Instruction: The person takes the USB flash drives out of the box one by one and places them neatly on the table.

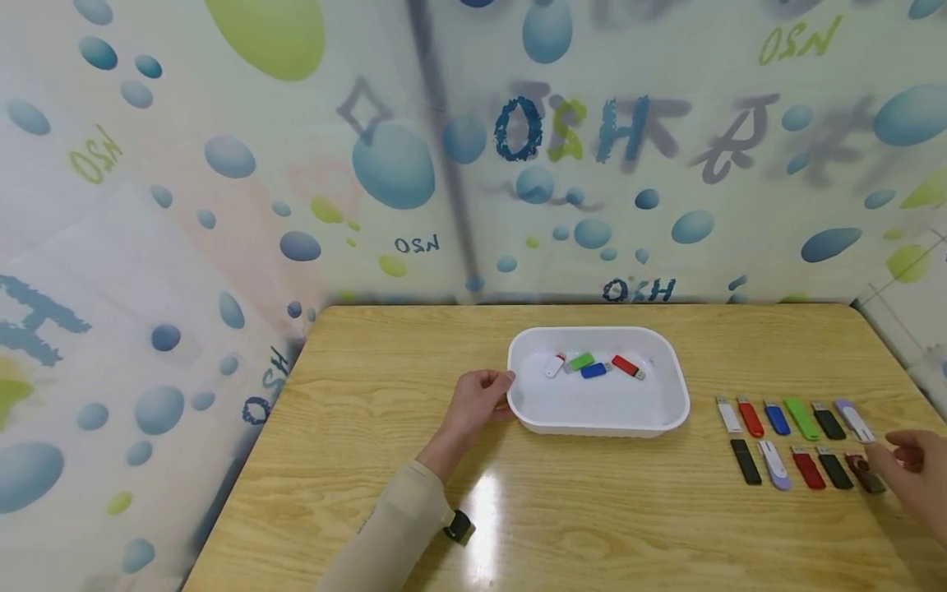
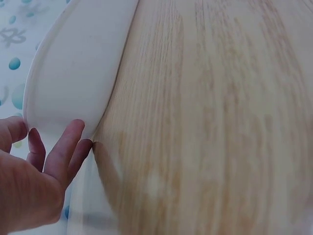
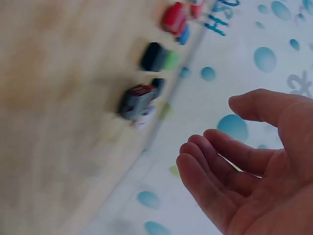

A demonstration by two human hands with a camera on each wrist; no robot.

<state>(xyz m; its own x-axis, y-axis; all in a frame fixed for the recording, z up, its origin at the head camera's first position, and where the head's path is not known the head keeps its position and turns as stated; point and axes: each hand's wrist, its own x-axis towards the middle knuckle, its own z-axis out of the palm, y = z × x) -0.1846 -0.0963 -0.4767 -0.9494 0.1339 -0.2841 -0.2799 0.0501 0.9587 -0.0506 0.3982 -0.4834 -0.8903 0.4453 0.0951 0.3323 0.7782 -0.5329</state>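
Observation:
At the left end of a white plastic tray (image 1: 599, 411), my left hand (image 1: 477, 403) holds the rim between thumb and fingers. In the left wrist view its fingertips (image 2: 76, 125) lie along the tray's outer wall (image 2: 80, 63). Inside the tray lie a white and red USB stick (image 1: 554, 367), a green one (image 1: 581, 361), a blue one (image 1: 594, 371) and a red one (image 1: 627, 367). My right hand (image 1: 913, 464) hovers with loosely bent fingers, holding nothing, beside a dark brown patterned USB stick (image 1: 866, 474) and a white and lilac one (image 1: 856, 421).
Two rows of USB sticks lie on the wooden table (image 1: 355, 427) right of the tray, among them a bright green one (image 1: 801, 418), a dark red one (image 1: 808, 468) and a black one (image 1: 746, 462). Behind the table hangs a patterned curtain (image 1: 473, 181).

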